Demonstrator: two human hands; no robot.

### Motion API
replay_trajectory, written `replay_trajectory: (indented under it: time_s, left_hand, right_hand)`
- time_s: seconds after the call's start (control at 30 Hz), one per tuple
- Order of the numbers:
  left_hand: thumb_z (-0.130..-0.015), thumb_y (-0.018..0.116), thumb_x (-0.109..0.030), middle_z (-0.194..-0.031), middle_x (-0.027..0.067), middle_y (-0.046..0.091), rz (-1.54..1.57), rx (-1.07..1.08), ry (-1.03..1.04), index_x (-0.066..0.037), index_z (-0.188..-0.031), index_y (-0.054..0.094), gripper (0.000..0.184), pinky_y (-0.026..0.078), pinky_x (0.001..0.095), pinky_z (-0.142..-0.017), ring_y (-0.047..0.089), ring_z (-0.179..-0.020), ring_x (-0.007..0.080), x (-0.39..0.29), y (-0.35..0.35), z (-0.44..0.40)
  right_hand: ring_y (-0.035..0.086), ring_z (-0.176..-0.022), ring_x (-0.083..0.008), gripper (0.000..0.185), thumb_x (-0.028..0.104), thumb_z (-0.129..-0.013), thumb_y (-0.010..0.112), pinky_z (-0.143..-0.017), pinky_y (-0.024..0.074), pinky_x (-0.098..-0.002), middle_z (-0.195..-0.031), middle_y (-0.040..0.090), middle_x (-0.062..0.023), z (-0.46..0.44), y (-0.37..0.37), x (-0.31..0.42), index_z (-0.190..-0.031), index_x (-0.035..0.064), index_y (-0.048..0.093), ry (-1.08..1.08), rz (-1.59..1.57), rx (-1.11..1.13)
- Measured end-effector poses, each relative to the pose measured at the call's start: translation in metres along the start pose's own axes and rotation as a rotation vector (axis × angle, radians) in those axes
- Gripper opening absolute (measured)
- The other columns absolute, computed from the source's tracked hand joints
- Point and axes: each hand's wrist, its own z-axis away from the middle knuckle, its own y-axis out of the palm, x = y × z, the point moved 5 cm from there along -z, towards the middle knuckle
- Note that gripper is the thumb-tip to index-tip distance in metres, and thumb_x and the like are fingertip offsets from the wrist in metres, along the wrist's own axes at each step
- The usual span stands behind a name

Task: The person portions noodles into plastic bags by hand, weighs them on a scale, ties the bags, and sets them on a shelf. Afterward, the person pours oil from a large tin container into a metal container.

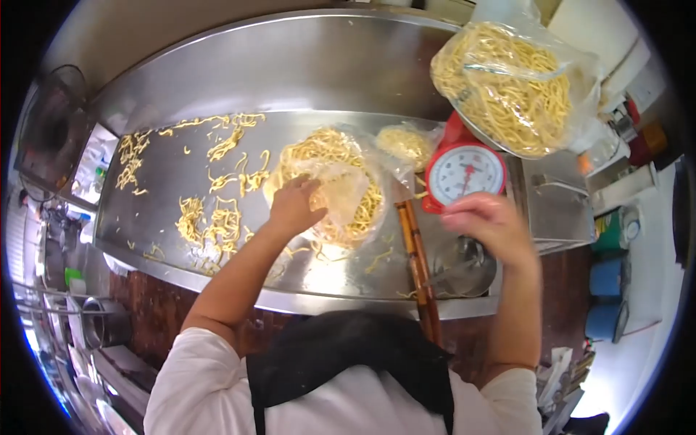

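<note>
My left hand [296, 209] rests on a clear plastic bag of yellow noodles [333, 148] lying on the steel worktop, its fingers stretched over the film and thumb apart. In front of the red dial scale [465, 174], my right hand [493, 226] is raised with fingers curled together, slightly blurred; whether anything is inside them is hidden. On the scale sits a large pan holding a bag of noodles [515, 87]. A smaller bag of noodles [406, 145] lies between the big bag and the scale.
Loose noodles [225, 221] are strewn over the left of the steel worktop [152, 210]. A brown bamboo pole [415, 254] crosses the front edge, beside a round metal dish [464, 272] under my right wrist. Blue bins [605, 297] stand on the right.
</note>
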Motion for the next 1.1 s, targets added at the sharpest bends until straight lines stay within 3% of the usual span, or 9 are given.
replay_trajectory:
  time_s: [0.13,0.27,0.37,0.43,0.5,0.73,0.9,0.97,1.1]
  left_hand:
    - [-0.074,0.065,-0.025,-0.116,0.0180,0.057,0.138,0.016,-0.103,-0.006,-0.110,0.060,0.041,0.046,0.0401,-0.090,0.055,-0.106,0.0336,0.016,0.007,0.008]
    - [-0.079,0.060,-0.020,-0.102,0.0170,0.061,0.321,-0.150,-0.219,-0.005,-0.097,0.062,0.023,0.048,0.0391,-0.081,0.059,-0.094,0.0341,0.049,0.026,0.021]
    - [-0.080,0.060,-0.017,-0.097,0.0159,0.062,0.432,-0.281,-0.248,-0.006,-0.092,0.062,0.017,0.048,0.0389,-0.080,0.059,-0.091,0.0335,0.069,0.028,0.047]
    - [-0.078,0.061,-0.017,-0.094,0.0159,0.062,0.474,-0.169,-0.426,-0.007,-0.088,0.062,0.014,0.047,0.0394,-0.079,0.059,-0.088,0.0326,0.079,0.024,0.071]
    - [-0.078,0.062,-0.017,-0.094,0.0151,0.062,0.357,-0.018,-0.311,-0.007,-0.086,0.062,0.013,0.047,0.0383,-0.076,0.059,-0.085,0.0317,0.100,0.036,0.091]
    - [-0.079,0.063,-0.012,-0.098,0.0138,0.063,0.525,-0.307,-0.166,-0.003,-0.100,0.063,0.022,0.048,0.0322,-0.074,0.062,-0.087,0.0259,0.078,-0.055,0.063]
    - [-0.080,0.066,-0.011,-0.113,0.0101,0.059,1.247,-0.363,0.047,0.000,-0.122,0.049,0.047,0.047,0.0311,-0.086,0.057,-0.101,0.0186,0.008,-0.133,-0.010]
    - [-0.076,0.069,-0.010,-0.116,0.0085,0.056,1.521,-0.302,0.087,-0.002,-0.129,0.043,0.059,0.044,0.0313,-0.090,0.054,-0.107,0.0178,-0.007,-0.147,-0.037]
    - [-0.072,0.070,-0.010,-0.118,0.0089,0.056,1.620,0.320,0.270,-0.003,-0.130,0.044,0.063,0.041,0.0325,-0.095,0.052,-0.111,0.0183,-0.045,-0.131,-0.064]
  right_hand:
    - [0.066,-0.080,-0.0214,0.015,0.013,-0.083,0.060,-0.070,0.0516,-0.0321,-0.088,0.068,-0.0136,-0.056,0.094,-0.045,-0.089,0.0016,0.068,-0.079,0.404,0.106]
    - [0.063,-0.082,-0.0331,0.019,0.010,-0.081,0.051,-0.073,0.0504,-0.0427,-0.087,0.066,-0.0151,-0.136,0.143,-0.124,-0.090,0.0067,0.068,0.166,0.919,-0.030]
    - [0.058,-0.097,-0.0323,0.025,0.013,-0.080,0.055,-0.083,0.0469,-0.0427,-0.101,0.060,-0.0168,-0.148,0.176,-0.104,-0.103,0.0091,0.064,-0.096,0.661,-0.174]
    - [0.055,-0.104,-0.0325,0.028,0.012,-0.077,0.058,-0.087,0.0448,-0.0426,-0.110,0.057,-0.0174,-0.154,0.202,-0.096,-0.105,0.0095,0.062,-0.113,0.619,-0.162]
    - [0.054,-0.107,-0.0318,0.032,0.010,-0.077,0.059,-0.089,0.0438,-0.0419,-0.113,0.056,-0.0165,-0.156,0.223,-0.097,-0.109,0.0097,0.061,-0.066,0.699,-0.107]
    - [0.059,-0.100,-0.0314,0.036,0.012,-0.071,0.066,-0.087,0.0460,-0.0398,-0.104,0.064,-0.0168,-0.156,0.201,-0.070,-0.106,0.0098,0.064,-0.026,0.508,-0.088]
    - [0.064,-0.076,-0.0294,0.032,0.019,-0.067,0.069,-0.070,0.0499,-0.0370,-0.084,0.067,-0.0136,-0.166,0.151,0.046,-0.096,0.0060,0.064,-0.169,0.454,-0.095]
    - [0.062,-0.067,-0.0224,0.030,0.019,-0.067,0.068,-0.064,0.0486,-0.0341,-0.077,0.065,-0.0134,-0.175,0.135,0.078,-0.091,0.0019,0.062,-0.358,0.228,-0.114]
    - [0.057,-0.062,-0.0161,0.026,0.015,-0.068,0.065,-0.060,0.0463,-0.0309,-0.071,0.062,-0.0114,-0.163,0.110,0.141,-0.088,-0.0002,0.061,-0.475,0.197,-0.178]
